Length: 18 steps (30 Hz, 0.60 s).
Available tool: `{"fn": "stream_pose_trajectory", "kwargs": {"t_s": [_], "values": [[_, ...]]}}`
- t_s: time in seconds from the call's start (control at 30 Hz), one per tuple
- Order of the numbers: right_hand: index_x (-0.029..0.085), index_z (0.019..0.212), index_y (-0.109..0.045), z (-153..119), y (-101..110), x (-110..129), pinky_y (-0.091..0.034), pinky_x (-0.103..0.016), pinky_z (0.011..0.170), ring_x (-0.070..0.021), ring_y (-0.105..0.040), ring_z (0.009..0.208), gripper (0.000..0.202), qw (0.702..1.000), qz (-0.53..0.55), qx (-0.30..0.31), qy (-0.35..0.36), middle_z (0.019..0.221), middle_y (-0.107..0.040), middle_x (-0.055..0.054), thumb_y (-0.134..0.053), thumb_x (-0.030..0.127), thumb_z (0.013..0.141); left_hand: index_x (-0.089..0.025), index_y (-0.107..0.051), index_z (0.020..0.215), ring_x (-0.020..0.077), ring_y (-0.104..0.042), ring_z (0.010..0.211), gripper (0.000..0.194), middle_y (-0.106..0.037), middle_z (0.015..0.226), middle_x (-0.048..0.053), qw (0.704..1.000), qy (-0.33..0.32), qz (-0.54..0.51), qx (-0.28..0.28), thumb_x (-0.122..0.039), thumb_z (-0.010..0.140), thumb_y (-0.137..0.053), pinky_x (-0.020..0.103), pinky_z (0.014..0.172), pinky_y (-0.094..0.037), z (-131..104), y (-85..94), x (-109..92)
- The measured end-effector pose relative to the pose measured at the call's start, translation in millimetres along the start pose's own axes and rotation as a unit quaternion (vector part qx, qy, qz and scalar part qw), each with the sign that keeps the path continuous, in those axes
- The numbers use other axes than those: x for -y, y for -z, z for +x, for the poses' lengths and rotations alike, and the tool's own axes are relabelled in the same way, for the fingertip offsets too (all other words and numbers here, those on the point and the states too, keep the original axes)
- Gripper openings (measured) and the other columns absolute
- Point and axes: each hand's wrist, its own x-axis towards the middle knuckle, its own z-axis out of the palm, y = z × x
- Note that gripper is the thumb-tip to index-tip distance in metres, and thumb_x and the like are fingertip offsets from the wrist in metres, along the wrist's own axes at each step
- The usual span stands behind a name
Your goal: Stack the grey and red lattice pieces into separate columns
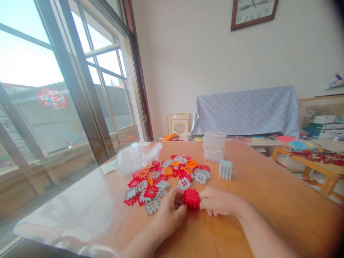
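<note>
A red block of stacked notched pieces stands on the wooden table between my two hands. My left hand is curled against its left side, thumb in front and fingers behind. Closed fingers of my right hand press at the block's right side. Just beyond lies a loose pile of red, orange and grey notched square pieces. A grey stacked block stands apart, behind my right hand.
Clear plastic boxes stand at the table's back edge, and a clear open container lies at the back left. A window borders the left side. Behind the table are a cloth-draped object and a wooden stool.
</note>
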Motion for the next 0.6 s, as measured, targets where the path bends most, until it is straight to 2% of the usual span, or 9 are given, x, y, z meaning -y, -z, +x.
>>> {"fn": "stream_pose_trajectory", "kwargs": {"t_s": [0.2,0.37,0.5,0.6], "values": [[0.018,0.074,-0.065,4,0,0,-0.036,-0.019,0.042,-0.0108,-0.054,0.042,0.020,1.000,0.023,-0.003,-0.008,0.053,-0.062,0.001,-0.049,0.026,0.079,-0.019,-0.058,0.095,0.0143,-0.062,0.079,0.025,-0.066,0.088,0.002,1.000,0.002,0.006,-0.011,-0.005,0.075,-0.053,0.025,0.073,-0.046,0,1.2,4],[0.017,0.074,-0.066,7,-1,-4,-0.036,-0.019,0.041,-0.0106,-0.054,0.040,0.025,1.000,0.026,-0.008,-0.004,0.050,-0.061,0.001,-0.044,0.026,0.081,-0.019,-0.057,0.089,0.0141,-0.055,0.074,0.017,-0.061,0.080,0.000,0.995,-0.017,0.083,-0.042,-0.008,0.078,-0.052,0.025,0.069,-0.040,0,5.2,12],[0.018,0.075,-0.065,8,-3,-5,-0.035,-0.019,0.040,-0.0106,-0.054,0.040,0.025,1.000,0.011,-0.014,-0.007,0.050,-0.061,0.001,-0.043,0.026,0.082,-0.019,-0.058,0.085,0.0147,-0.053,0.073,0.004,-0.061,0.078,0.000,0.994,-0.010,0.097,-0.044,-0.017,0.083,-0.056,0.025,0.068,-0.039,1,4.3,7],[0.018,0.076,-0.065,7,-3,-4,-0.035,-0.019,0.039,-0.0107,-0.054,0.041,0.025,1.000,0.006,-0.016,-0.006,0.051,-0.061,0.002,-0.043,0.027,0.082,-0.019,-0.057,0.085,0.0140,-0.052,0.070,0.002,-0.060,0.076,0.000,0.996,0.002,0.084,-0.041,-0.020,0.084,-0.057,0.024,0.066,-0.039,1,2.2,2]]}}
